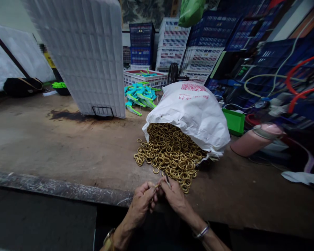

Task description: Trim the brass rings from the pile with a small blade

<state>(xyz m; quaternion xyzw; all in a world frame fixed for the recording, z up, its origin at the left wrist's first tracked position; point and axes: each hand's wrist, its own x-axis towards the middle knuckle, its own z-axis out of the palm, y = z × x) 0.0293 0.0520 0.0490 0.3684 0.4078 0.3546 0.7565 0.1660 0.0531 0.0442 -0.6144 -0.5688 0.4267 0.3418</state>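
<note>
At the table's front edge, my left hand (142, 200) pinches a small gold-coloured ring (157, 186), only partly visible between the fingers. Close against it, my right hand (175, 197) is closed on a slim, dark-tipped tool (167, 179) that looks like a small knife; most of it is hidden in the grip. The fingertips of both hands meet around the ring. Just beyond them spreads a heap of gold-coloured rings (170, 153), spilling from the mouth of a white woven sack (191, 108) lying on its side.
A tall white ribbed panel (94, 59) stands on the wooden table (54, 150) at left. Turquoise and green plastic parts (140, 96) lie behind the sack. On the right are a pink bottle (256, 139) and a green tray (234, 122). Stacked crates (172, 43) fill the back.
</note>
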